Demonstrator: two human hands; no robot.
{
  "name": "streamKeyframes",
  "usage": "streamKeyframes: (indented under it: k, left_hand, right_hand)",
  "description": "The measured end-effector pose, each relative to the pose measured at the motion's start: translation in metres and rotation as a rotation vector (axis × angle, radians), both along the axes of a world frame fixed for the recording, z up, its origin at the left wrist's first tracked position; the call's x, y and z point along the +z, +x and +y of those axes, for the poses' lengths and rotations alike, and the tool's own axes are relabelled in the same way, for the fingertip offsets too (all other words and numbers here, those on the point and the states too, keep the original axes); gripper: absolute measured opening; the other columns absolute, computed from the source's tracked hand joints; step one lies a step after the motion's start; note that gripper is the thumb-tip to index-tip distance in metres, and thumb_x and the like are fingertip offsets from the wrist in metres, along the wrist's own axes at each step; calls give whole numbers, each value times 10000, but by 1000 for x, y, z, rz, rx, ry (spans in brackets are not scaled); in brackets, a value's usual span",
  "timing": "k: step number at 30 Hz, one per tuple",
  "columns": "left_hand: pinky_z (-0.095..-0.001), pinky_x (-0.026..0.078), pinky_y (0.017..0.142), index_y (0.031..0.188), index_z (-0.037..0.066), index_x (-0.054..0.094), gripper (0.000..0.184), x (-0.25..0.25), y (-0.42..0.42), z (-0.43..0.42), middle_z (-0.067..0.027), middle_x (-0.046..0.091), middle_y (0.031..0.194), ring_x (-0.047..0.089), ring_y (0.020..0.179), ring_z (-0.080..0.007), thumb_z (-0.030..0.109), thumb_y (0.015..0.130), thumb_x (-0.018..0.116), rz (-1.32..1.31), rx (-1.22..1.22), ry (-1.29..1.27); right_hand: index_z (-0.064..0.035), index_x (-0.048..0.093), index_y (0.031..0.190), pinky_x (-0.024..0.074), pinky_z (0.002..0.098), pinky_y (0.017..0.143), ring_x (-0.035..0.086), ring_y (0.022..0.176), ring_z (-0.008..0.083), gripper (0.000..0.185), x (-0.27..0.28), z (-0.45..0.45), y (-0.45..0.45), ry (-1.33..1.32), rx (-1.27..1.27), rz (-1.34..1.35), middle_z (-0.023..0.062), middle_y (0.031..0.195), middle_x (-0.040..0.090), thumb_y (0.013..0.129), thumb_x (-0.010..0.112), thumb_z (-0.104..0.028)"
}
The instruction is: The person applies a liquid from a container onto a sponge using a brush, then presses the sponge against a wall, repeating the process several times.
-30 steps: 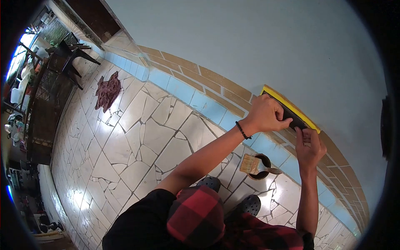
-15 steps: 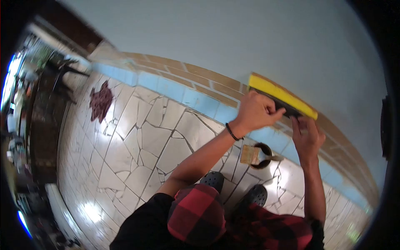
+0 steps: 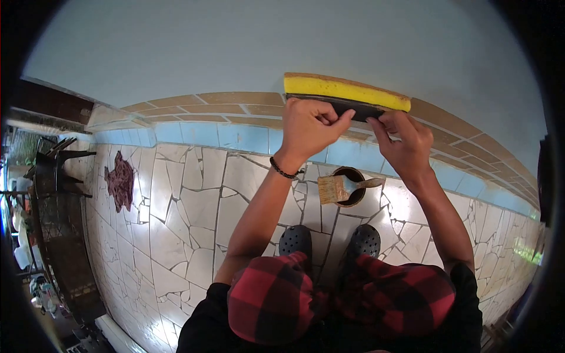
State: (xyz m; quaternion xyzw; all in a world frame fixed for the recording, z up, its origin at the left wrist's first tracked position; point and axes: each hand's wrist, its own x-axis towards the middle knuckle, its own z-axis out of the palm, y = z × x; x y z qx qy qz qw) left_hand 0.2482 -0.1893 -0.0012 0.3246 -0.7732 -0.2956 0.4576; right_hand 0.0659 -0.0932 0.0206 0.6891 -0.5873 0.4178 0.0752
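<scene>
Both hands hold a long sponge float [image 3: 347, 91], with a yellow foam layer, a black backing and a brown-stained far edge. It lies along the wall at the brown brick pattern [image 3: 235, 98]. My left hand [image 3: 312, 126], with a dark bracelet at its wrist, is closed on the float's left part. Near the other end, the fingers of my right hand [image 3: 406, 141] pinch the black backing. On the floor below stands a round pot [image 3: 353, 199], its inside dark. A wide paintbrush [image 3: 336, 189] with brown-stained bristles rests across its top.
Light blue tiles [image 3: 235, 136] run along the wall's foot, above a floor of irregular pale tiles [image 3: 194, 206]. A crumpled maroon cloth [image 3: 120, 181] lies on the floor at left. Dark wooden furniture [image 3: 65, 235] stands at the far left. My feet, in dark clogs [image 3: 295, 240], are near the pot.
My view has turned, so the float now appears higher, further left and nearly level. Both hands keep their hold on it. The brush and pot look unmoved on the floor.
</scene>
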Motion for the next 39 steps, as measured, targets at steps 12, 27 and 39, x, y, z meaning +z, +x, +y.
streamKeyframes:
  k: [12, 27, 39]
  left_hand:
    - [-214, 292, 424, 514, 16, 629, 349, 6, 1, 5, 1, 485, 408, 376, 388, -42, 168, 757, 828, -28, 13, -12]
    - [-181, 354, 411, 561, 2, 656, 338, -4, -1, -6, -7, 578, 464, 535, 419, -37, 147, 822, 813, -52, -25, 88]
    - [-208, 286, 433, 489, 29, 586, 395, -2, 1, 4, 18, 493, 407, 399, 380, -31, 153, 778, 826, -30, 22, 189]
  right_hand:
    - [-33, 631, 789, 567, 269, 554, 726, 644, 180, 194, 5, -1, 0, 18, 5, 1, 97, 715, 702, 768, 822, -59]
    - [-74, 589, 791, 489, 337, 463, 655, 547, 222, 192, -5, -9, -7, -42, 25, 2, 66, 698, 662, 784, 780, -89]
    - [-69, 565, 780, 476, 351, 445, 636, 527, 237, 206, -7, -2, -7, -19, 37, 19, 70, 676, 631, 795, 768, -95]
